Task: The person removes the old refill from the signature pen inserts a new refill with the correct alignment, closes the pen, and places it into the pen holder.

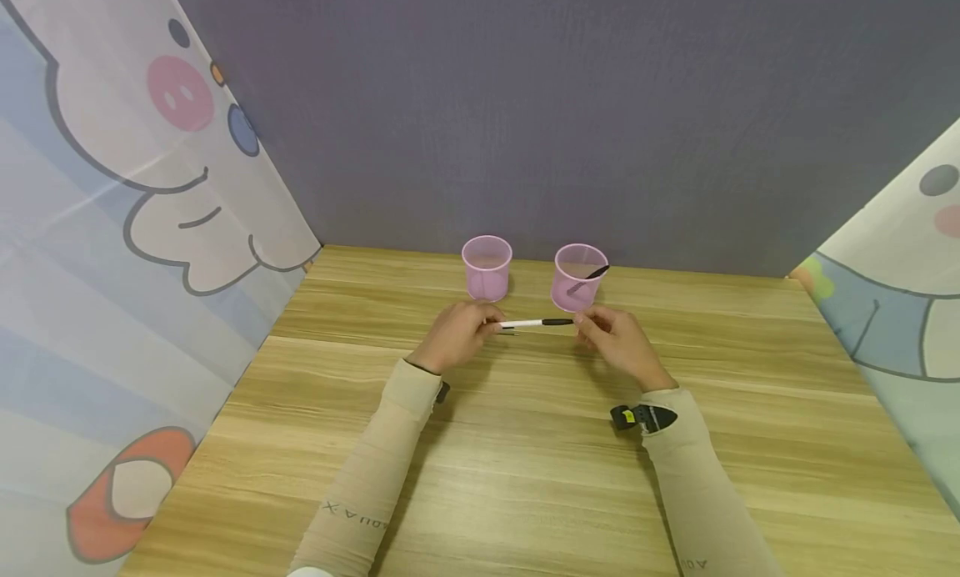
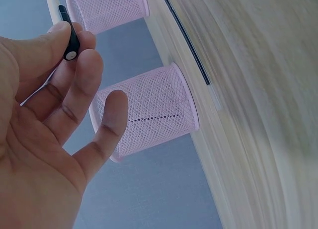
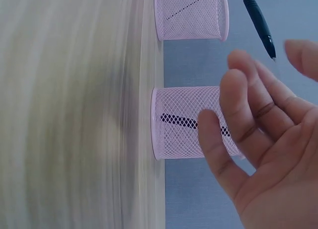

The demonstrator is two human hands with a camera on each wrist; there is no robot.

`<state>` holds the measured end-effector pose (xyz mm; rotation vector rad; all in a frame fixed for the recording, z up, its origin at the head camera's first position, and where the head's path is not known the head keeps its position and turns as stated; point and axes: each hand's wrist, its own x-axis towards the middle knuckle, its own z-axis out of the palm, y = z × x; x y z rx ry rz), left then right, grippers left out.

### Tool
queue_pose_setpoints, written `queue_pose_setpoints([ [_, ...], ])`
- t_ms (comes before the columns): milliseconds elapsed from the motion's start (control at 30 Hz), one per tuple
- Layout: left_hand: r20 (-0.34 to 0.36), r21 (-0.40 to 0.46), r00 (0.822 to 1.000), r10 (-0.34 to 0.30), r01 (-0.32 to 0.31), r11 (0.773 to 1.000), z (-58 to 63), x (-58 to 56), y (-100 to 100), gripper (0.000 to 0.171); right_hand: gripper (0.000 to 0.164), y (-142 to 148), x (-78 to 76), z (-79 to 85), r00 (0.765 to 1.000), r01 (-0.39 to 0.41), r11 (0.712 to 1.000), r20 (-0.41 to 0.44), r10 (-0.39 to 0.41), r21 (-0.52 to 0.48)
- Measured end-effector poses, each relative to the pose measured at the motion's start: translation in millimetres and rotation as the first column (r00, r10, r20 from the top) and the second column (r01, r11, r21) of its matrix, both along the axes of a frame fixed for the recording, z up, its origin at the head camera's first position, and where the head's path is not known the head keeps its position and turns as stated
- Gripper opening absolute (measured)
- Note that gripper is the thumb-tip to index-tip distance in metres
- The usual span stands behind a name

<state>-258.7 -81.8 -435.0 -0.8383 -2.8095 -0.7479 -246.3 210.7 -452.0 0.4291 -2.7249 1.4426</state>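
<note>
A white pen with a black grip is held level above the table in front of two pink mesh cups. My left hand pinches its rear end between thumb and fingers, by the black clip end. At the pen's tip is my right hand; in the right wrist view its thumb and fingers stand apart, with the pen tip showing near the gap. On the table below the left hand lies a thin dark stick with a clear end, like a pen refill.
The left pink cup and the right pink cup stand near the grey back wall. A dark slim object leans in the right cup, poking over its rim. Printed cloth borders the wooden table.
</note>
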Motion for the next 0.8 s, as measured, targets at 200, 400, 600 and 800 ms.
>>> queue_pose_setpoints([
  [200,0.004,-0.009,1.0,0.019,-0.019,1.0,-0.5,-1.4,-1.4,0.012,0.019,-0.8,0.4,0.6,1.0,-0.015,0.998,-0.013,0.014,-0.055],
  [400,0.0,-0.015,1.0,0.018,-0.018,1.0,-1.0,-2.1,-1.3,0.013,0.014,-3.5,-0.1,0.0,0.999,-0.024,0.998,-0.037,0.022,-0.06],
  [600,0.003,-0.015,1.0,0.015,-0.015,1.0,0.2,-0.8,-0.2,0.012,0.011,-1.2,-0.1,-0.7,0.998,-0.028,0.998,-0.052,0.025,-0.055],
  [800,0.006,-0.015,1.0,0.016,-0.016,1.0,0.8,-0.1,0.2,0.013,0.009,0.1,0.6,-0.3,0.997,-0.043,0.997,-0.061,0.039,-0.068],
])
